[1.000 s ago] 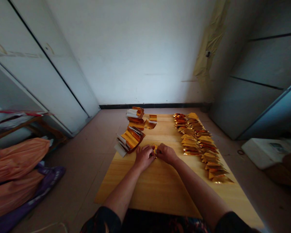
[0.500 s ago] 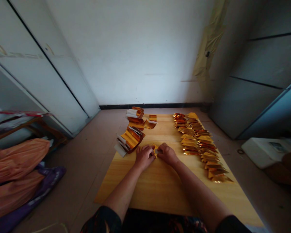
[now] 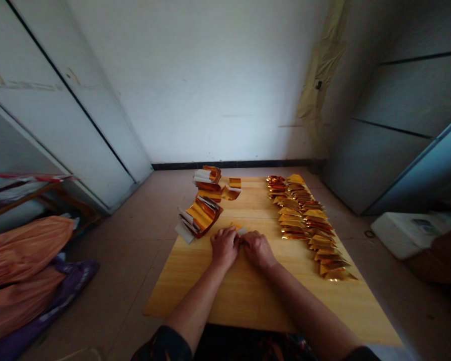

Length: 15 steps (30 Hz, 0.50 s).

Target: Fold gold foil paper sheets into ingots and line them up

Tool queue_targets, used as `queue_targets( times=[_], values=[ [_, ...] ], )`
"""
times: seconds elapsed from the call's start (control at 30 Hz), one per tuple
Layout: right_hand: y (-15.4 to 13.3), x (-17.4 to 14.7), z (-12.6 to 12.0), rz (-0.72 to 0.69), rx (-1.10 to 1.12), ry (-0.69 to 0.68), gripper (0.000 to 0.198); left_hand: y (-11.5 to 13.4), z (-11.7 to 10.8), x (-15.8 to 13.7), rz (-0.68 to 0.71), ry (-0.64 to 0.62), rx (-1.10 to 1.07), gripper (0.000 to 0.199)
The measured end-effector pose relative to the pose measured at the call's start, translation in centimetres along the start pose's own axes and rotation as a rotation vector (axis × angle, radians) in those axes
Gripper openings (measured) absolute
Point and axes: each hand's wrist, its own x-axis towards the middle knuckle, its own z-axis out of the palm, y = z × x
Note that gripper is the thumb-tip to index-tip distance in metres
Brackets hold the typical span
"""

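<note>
My left hand (image 3: 225,245) and my right hand (image 3: 258,247) meet above the middle of the wooden table (image 3: 244,296). Fingers of both are closed on a small sheet of gold foil paper (image 3: 234,226), whose gold edge and pale backing show just beyond the knuckles. The rest of the sheet is hidden by the fingers. Left of my hands lies a curled stack of gold foil paper (image 3: 203,214). To the right, folded gold paper pieces (image 3: 315,225) stand tightly overlapped in two long rows.
More curled foil stacks (image 3: 208,175) and loose foil sheets (image 3: 231,193) lie at the table's far left. A white wall (image 3: 210,100) rises beyond the table. Orange and purple bags (image 3: 30,250) are on the left, a white box (image 3: 398,233) on the right.
Both hands have drawn closer together, with the fingertips now meeting over the foil sheet. Less of the sheet shows between them, and a pale part shows at its far side.
</note>
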Motion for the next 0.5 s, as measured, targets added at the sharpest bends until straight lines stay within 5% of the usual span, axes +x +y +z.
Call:
queue_targets(
  times=[0.27, 0.5],
  values=[
    [-1.5, -0.4, 1.0, -0.055, -0.255, 0.016, 0.022, -1.7, -1.5, 0.1, 0.073, -0.091, -0.02, 0.045],
    [0.4, -0.1, -0.6, -0.109, -0.292, -0.026, 0.023, -1.9, -2.8, 0.1, 0.236, -0.085, 0.049, 0.024]
  ],
)
